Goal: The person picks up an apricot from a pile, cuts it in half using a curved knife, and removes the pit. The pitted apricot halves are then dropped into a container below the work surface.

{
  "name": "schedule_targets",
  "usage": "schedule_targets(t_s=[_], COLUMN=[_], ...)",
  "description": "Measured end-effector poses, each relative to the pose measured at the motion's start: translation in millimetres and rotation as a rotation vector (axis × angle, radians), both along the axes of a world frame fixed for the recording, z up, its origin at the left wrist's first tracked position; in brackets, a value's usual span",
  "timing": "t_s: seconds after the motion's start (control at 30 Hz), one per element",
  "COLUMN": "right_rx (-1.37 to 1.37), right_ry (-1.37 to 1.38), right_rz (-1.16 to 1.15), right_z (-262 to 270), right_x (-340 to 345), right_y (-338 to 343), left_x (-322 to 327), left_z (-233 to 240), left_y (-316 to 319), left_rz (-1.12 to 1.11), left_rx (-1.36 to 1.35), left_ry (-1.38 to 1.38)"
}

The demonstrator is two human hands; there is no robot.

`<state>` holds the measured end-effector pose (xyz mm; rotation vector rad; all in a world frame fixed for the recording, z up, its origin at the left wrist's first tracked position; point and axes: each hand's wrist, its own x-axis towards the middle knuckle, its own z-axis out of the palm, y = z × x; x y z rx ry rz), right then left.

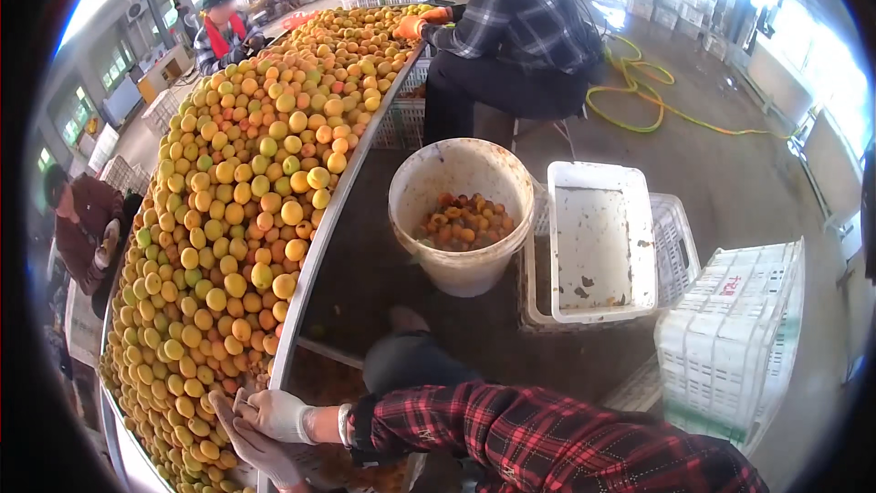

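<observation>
My right hand (279, 415), in a white knit glove, comes in at the bottom left over the metal rim of a long table (328, 222). Its fingers are curled and meet the fingers of my left hand (256, 444), which lies just below in a soiled, paler glove with its fingers stretched out. Whether anything small is held between them cannot be made out. Both hands are beside a deep heap of yellow, green and orange apricots (233, 284) that covers the table. Some browner, broken-looking fruit lies close to my fingertips.
A white bucket (462, 281) with darker apricots stands right of the table, near my knee. Beside it are a stained white tub (594, 246) on crates and stacked white plastic crates (725, 342). A seated co-worker (510, 27) in orange gloves handles fruit; others sit across the table. A yellow-green hose (633, 87) lies on the floor.
</observation>
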<state>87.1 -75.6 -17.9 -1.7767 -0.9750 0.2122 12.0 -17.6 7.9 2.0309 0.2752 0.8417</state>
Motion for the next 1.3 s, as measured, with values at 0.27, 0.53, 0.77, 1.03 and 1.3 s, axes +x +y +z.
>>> schedule_targets(t_s=[0.27,0.53,0.77,1.03,1.3], right_rx=[0.217,0.172,0.233,0.213,0.588], right_ry=[0.160,-0.031,0.604,0.761,-0.237], right_rz=[-0.138,-0.157,0.025,-0.028,-0.086], right_z=[3.3,13.9,16.9,15.9,-46.5], right_x=[-1.5,-6.7,10.6,22.0,42.7], right_y=[3.9,-2.2,-0.5,2.7,39.2], left_x=[11.4,7.6,8.6,-1.3,-9.5], left_z=[-5.3,-24.1,-10.6,-18.4,0.0], left_y=[11.4,35.3,14.8,16.8,22.2], left_rz=[0.023,-0.123,-0.055,-0.115,-0.131], left_rx=[-0.178,-0.672,-0.669,-0.433,-0.864], left_ry=[-0.072,-0.170,-0.230,-0.180,-0.272])
